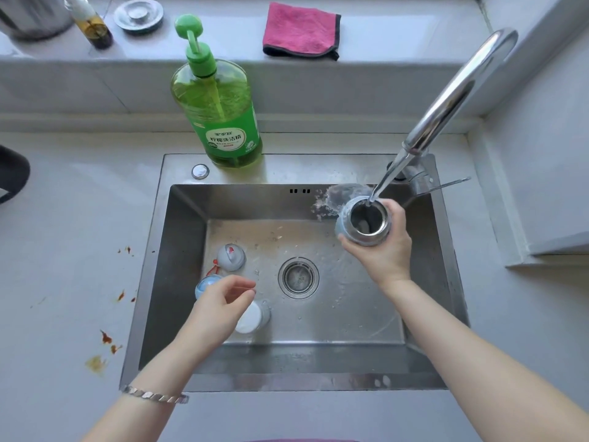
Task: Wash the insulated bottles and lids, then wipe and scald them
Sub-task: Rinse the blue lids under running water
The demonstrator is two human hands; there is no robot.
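The right hand (385, 247) grips one insulated bottle (366, 223), its fingers curled round the pale blue wall. The bottle's round steel mouth tilts up under a thin stream of water from the curved chrome faucet (446, 100), and water splashes off its rim at the sink's back right. The left hand (223, 298) hovers over the basin's left side with its fingers loosely curled and holding nothing that shows; a silver link bracelet (156, 395) circles that wrist. Three small pieces lie on the wet basin floor by this hand: a domed grey lid (231, 257) with a red mark, a round blue piece (207, 283) partly hidden by the hand, and a white-faced cylinder (253, 317) just under the wrist. The rectangular sink (185, 250) is brushed stainless steel, with a round strainer drain (298, 277) at its centre. One clear green pump bottle of dish soap (220, 113) stands on the back rim. The pale grey counter (63, 234) bears reddish-brown stains (105, 339) on the left. On the ledge behind it lie one folded pink terry cloth (299, 30), one metal stopper (138, 15) and one small oil bottle (92, 27).
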